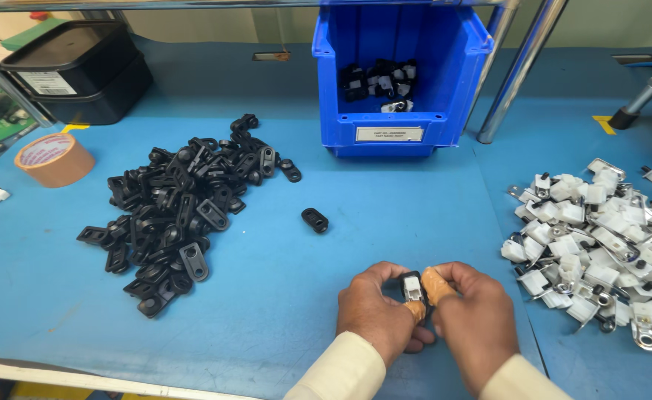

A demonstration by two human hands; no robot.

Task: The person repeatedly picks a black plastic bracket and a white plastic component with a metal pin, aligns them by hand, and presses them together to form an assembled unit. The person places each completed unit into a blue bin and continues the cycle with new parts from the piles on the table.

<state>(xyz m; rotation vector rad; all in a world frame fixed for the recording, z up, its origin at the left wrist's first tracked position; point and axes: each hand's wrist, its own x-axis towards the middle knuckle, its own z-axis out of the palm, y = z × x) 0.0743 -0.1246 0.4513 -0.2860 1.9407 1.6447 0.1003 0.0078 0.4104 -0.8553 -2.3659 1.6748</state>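
Observation:
My left hand (376, 307) and my right hand (471, 315) meet low in the middle of the blue table (281, 296). Together they pinch a small black and white clip part (412, 286) between thumbs and fingers. Tan finger cots cover my right thumb and a left fingertip. A heap of black plastic clips (178, 204) lies to the left. One loose black clip (315, 219) sits alone above my hands. A pile of white and metal parts (607, 237) lies on the right.
A blue bin (396, 126) holding several joined black and white parts stands at the back centre. Stacked black trays (81, 70) and a roll of brown tape (53, 159) sit at the far left. Metal frame legs (515, 74) rise right of the bin.

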